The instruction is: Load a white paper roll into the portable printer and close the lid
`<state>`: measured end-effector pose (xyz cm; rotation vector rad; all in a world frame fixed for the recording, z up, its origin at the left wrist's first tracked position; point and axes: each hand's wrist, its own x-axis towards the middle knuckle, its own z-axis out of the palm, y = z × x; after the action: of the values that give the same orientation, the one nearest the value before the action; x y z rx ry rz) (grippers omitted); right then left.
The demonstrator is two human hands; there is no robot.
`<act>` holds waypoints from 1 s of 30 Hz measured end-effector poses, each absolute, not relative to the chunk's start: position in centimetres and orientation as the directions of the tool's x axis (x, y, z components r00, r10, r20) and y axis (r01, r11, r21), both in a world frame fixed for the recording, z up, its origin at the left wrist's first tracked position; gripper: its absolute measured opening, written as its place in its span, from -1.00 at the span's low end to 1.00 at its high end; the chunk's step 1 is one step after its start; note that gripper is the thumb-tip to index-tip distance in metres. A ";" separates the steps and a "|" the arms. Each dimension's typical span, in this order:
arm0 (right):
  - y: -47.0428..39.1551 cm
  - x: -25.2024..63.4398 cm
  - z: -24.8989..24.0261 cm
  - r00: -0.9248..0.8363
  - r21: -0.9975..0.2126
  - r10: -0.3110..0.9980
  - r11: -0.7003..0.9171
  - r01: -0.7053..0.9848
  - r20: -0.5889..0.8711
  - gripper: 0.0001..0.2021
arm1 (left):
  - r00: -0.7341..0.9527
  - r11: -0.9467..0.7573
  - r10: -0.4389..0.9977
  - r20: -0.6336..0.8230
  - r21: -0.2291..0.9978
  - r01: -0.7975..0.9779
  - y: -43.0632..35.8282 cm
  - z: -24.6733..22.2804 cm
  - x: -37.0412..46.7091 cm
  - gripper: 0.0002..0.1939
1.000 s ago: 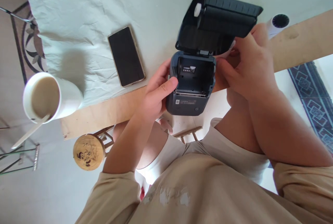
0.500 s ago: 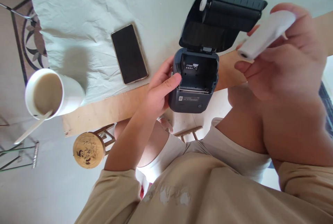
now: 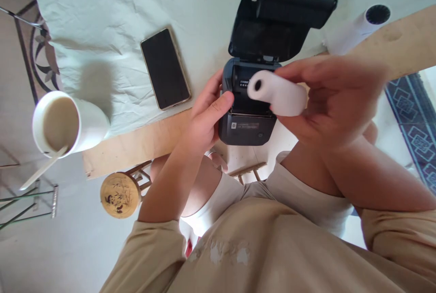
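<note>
A dark label printer (image 3: pixel 248 129) is held at the table's near edge, its lid (image 3: pixel 286 16) tipped back and its paper bay exposed. My left hand (image 3: pixel 211 113) grips the printer's left side, thumb on the rim of the bay. Between the fingers of my right hand (image 3: pixel 327 97) is a white paper roll (image 3: pixel 286 95) with a dark hollow core facing left. The roll hangs over the right part of the bay and hides some of it; whether it touches the printer I cannot tell. Motion blurs the back of my right hand.
A phone (image 3: pixel 165 69) lies on the pale cloth (image 3: pixel 129 7) left of the printer. Farther left stands a white cup (image 3: pixel 91 122) of brown drink with a spoon (image 3: pixel 44 168). A white cylinder (image 3: pixel 357 29) with a dark end is at right. A wooden stool (image 3: pixel 121 195) stands below.
My right hand has brought the paper roll left and down, from beside the lid to over the open bay. The white cylinder behind it now shows. My left hand still holds the printer.
</note>
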<state>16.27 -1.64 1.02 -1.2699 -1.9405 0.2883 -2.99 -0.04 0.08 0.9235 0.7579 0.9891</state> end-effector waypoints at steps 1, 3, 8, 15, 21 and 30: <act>-1.5 15.8 1.0 -0.192 -0.560 0.830 0.505 0.657 0.523 -0.76 | 0.361 0.252 0.925 -0.118 0.902 -0.350 -0.1 0.1 -3.0 -0.64; -1.1 15.2 0.8 -0.191 -0.551 0.778 0.573 0.607 0.599 -0.76 | 0.345 0.248 0.931 -0.123 0.905 -0.345 -0.1 0.2 -2.9 -0.65; -0.5 14.7 0.7 -0.200 -0.497 0.707 0.642 0.584 0.678 -0.73 | 0.318 0.241 0.940 -0.126 0.903 -0.356 -0.3 0.4 -2.9 -0.65; -0.6 15.1 1.3 -0.236 -0.447 0.707 0.632 0.633 0.666 -0.84 | 0.352 0.239 0.930 -0.103 0.898 -0.369 -0.4 0.3 -2.9 -0.66; -0.3 15.5 0.8 -0.345 -0.411 0.706 0.665 0.624 0.619 -0.87 | 0.366 0.234 0.926 -0.098 0.908 -0.348 -0.4 0.1 -2.9 -0.68; -1.4 15.8 0.9 -0.424 -0.397 0.620 0.768 0.503 0.660 -0.91 | 0.418 0.148 0.908 -0.007 0.941 -0.305 0.3 -2.0 -3.6 -0.45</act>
<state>15.84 -1.38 0.89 -0.8365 -2.1082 0.1734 -3.59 0.33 -2.03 1.0792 0.6991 0.9829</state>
